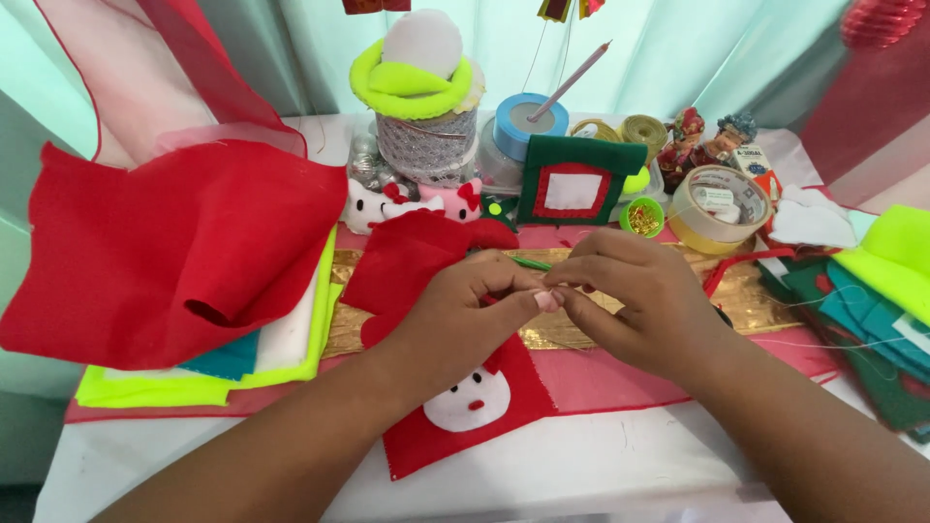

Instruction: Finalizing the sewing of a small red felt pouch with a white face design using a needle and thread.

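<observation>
Both forearms came in from the lower edge and met over the middle of the table. The left hand (pixel 463 308) lay knuckles-up, its fingertips pinched narrow against those of the right hand (pixel 635 305), which curled in from the other side. What they pinched was too small to tell. Directly beneath the grip lay a red felt piece (pixel 426 426) bearing a white round face, its upper part folded up behind the left hand. Beyond the grip stood a green felt square (pixel 579 180) with a red-bordered white patch. Up and to the right of the grip sat a roll of tan tape (pixel 721 208); beside it, a small green cup of pins (pixel 642 217).
</observation>
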